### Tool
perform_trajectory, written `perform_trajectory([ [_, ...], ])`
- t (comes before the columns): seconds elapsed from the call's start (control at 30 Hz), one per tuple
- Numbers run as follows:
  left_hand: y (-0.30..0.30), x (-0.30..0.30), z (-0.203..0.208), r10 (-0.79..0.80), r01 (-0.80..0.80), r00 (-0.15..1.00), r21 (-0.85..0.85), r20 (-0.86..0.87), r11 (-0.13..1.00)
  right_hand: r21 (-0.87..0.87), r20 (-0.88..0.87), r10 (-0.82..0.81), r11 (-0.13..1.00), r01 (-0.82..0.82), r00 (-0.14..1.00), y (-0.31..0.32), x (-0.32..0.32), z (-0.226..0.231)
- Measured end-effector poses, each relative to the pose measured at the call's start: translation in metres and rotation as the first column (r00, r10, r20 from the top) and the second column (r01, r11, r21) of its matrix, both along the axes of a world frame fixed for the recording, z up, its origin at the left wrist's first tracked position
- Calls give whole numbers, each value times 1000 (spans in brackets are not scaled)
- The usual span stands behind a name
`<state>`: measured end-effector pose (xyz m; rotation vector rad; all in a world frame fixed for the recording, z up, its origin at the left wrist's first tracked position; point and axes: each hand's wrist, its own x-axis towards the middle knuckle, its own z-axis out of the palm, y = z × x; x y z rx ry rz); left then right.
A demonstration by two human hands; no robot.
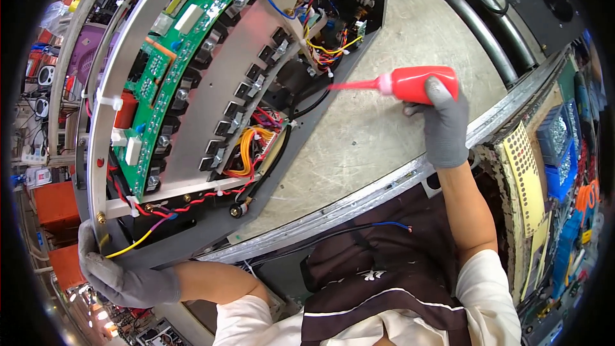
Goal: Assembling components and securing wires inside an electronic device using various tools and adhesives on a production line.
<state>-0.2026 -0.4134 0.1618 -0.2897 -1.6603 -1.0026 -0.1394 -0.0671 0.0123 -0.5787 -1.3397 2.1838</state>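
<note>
My right hand (443, 122), in a grey glove, is closed around a red squeeze bottle (419, 83) with a long thin red nozzle. The bottle lies nearly level, above the bare metal work surface (333, 147), its nozzle pointing left at the chassis. My gloved left hand (122, 272) is at the near left corner of the metal chassis (173, 243), its fingers curled round the edge. A yellow wire (131, 244) ends beside those fingers. Inside the chassis are a green circuit board (192, 35), a metal plate (224, 57) with rows of black components, and a yellow wire bundle (246, 150).
Along the near side runs a metal table edge (359, 198). Metal tubes (477, 22) and a black speaker-like box (551, 0) stand at the far right. Blue bins of small hardware (560, 154) and orange-handled tools (586, 195) are on the right; orange boxes (57, 205) sit at left.
</note>
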Motion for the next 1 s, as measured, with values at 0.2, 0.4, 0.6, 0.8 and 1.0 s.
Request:
perform_trajectory([
  [0.2, -17, 0, 0, -4, 5, 1000, -87, 7, 996, 282, -167, -311, 894, 347, 936, 22, -2, 14],
  [0.4, -7, 0, -1, -49, 49, 999, -29, 5, 998, 468, -241, -256, 814, 343, 936, 46, -37, 54],
  [0.6, 1, 1, -1, -6, 6, 1000, 3, 10, 1000, 704, -45, -177, 693, 157, 983, 58, -66, 74],
  [0.8, 3, 2, -2, 58, -58, 998, -15, 5, 998, 751, -1, -106, 656, 70, 994, 62, -78, 84],
  [1.0, 1, -1, -4, 83, -83, 996, -23, -17, 996, 794, 39, -113, 607, 38, 993, 61, -80, 92],
])
